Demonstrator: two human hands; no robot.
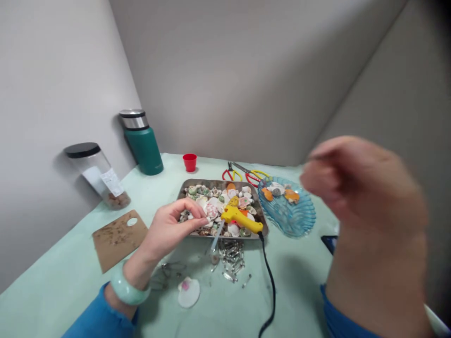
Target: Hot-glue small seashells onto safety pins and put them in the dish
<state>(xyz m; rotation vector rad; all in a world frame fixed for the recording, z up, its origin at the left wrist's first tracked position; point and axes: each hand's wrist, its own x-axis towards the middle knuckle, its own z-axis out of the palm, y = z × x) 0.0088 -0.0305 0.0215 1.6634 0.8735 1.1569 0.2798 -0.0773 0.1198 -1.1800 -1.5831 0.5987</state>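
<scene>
My left hand (179,223) is over the left front part of the metal tray (261,218) of shells, thumb and forefinger pinched together; what sits between the tips is too small to name. My right hand (359,183) is raised at the right, close to the camera and blurred, its fingers curled in; any object in them cannot be made out. A yellow glue gun (243,219) lies across the shells, its clear stick pointing toward the front. Below my left hand, a white shell with a pink spot (189,292) rests on the table.
Small metal pins (232,258) lie before the tray, with a black cord (271,281) beside them. Around it stand a blue glass dish (291,218), scissors (252,176), a red cup (190,162), a green bottle (144,148), a jar (105,180) and a brown board (118,239).
</scene>
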